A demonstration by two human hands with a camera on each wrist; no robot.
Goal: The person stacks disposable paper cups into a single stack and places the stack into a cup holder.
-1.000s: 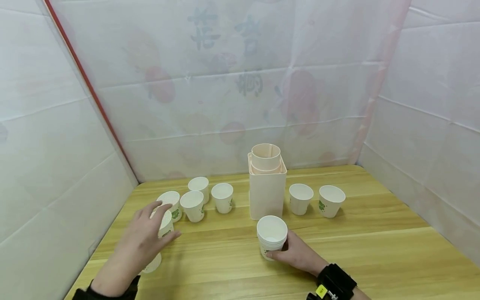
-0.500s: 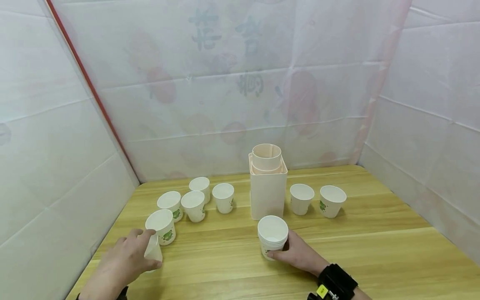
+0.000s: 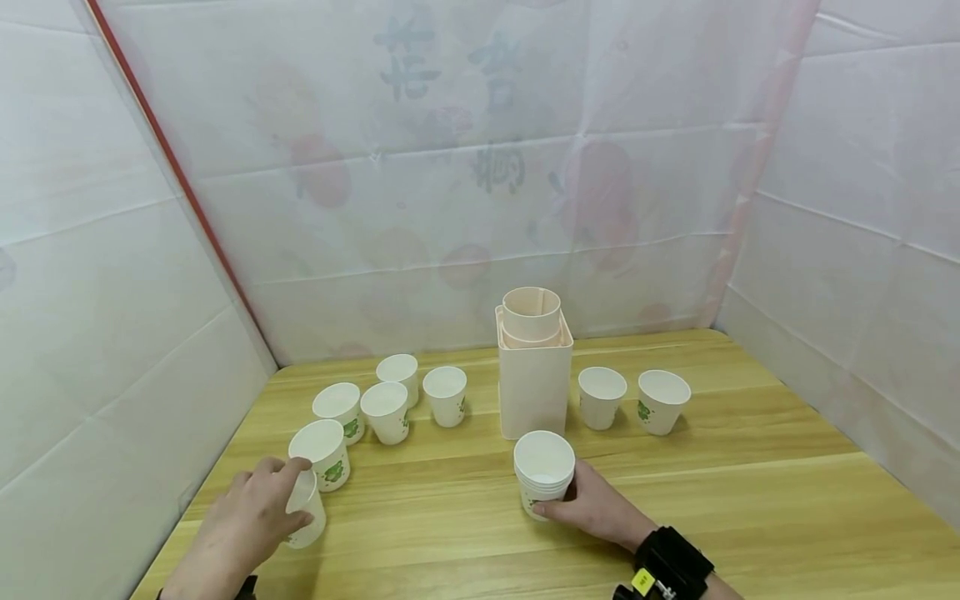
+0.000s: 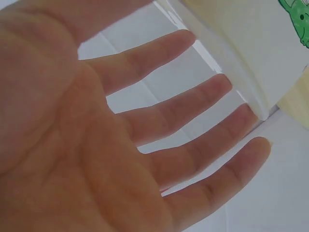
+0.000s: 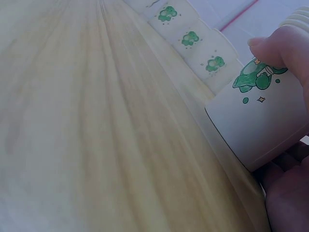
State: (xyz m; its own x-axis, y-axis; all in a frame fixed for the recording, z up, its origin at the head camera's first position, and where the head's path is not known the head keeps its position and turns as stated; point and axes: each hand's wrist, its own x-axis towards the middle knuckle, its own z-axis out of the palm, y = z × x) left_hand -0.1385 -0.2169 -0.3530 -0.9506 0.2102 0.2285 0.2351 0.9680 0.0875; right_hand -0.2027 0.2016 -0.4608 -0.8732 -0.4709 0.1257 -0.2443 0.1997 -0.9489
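While right hand [image 3: 592, 504] grips stack [image 3: 543, 468] in front of box [image 3: 534, 392], left hand [image 3: 243, 518], fingers parted, holding nothing, has nearest cup [image 3: 307, 497] beside its thumb, front-left of box.

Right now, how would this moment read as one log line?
left hand: spread at front-left white paper cup, contact unclear; right hand: grips white paper cup stack; tall cream square container: behind stack

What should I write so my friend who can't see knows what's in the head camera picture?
A person's right hand holds a stack of white cups at a wood-grain table, and the left hand is at a single cup. Seven more cups stand on both sides of a pale square container.
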